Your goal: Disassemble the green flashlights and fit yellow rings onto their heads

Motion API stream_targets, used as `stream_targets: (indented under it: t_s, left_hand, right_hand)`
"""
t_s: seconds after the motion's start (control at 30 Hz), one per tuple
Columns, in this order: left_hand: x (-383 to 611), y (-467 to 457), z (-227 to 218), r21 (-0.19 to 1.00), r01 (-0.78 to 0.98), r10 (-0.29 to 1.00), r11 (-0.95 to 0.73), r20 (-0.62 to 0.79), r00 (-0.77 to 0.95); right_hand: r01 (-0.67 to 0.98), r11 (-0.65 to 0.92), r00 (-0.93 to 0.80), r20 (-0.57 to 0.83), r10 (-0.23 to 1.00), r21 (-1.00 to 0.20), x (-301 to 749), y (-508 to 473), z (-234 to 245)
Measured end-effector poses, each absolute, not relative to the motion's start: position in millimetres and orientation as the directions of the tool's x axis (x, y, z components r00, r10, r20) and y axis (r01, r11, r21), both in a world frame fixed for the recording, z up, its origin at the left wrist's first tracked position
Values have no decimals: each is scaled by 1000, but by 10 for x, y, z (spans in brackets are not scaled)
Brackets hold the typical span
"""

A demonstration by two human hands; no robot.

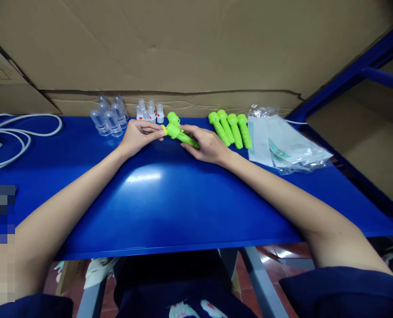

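My right hand (pixel 207 145) is closed round the stem of a bright green plastic part (pixel 178 132) held low over the blue table (pixel 163 198). My left hand (pixel 139 134) pinches a small yellow ring (pixel 164 130) at the wide head of that green part. A second green piece (pixel 173 118) stands just behind it. Both hands meet near the table's far middle.
Several clear plastic vials (pixel 108 117) and several small white caps with red marks (pixel 149 111) stand at the back left. Several more green parts (pixel 231 128) lie in a row at the back right, beside clear plastic bags (pixel 287 148). White cable (pixel 24 130) loops at far left. Cardboard (pixel 183 48) walls the back.
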State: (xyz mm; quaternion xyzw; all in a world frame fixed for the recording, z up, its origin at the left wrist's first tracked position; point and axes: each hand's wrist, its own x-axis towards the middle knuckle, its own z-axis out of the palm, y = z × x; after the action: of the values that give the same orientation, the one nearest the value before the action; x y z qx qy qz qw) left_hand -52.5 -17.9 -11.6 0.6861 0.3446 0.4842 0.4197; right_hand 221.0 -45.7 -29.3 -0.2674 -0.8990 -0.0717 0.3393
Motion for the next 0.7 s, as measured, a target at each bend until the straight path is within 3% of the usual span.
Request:
stream_targets:
  t_s: [0.13,0.3,0.7]
  left_hand:
    - [-522,-182,-95,911,76,875,-405,362,320]
    - [-509,-181,-92,943,23,885,-331,302,354]
    - [-469,-210,-182,975,-36,914,-219,218,343]
  right_hand:
    - [503,859,-629,644,436,-91,2159,-537,-209]
    - [413,876,-613,635,470,-250,2088,-604,-174]
    - [294,820,-586,585,560,-491,2059,-613,-157]
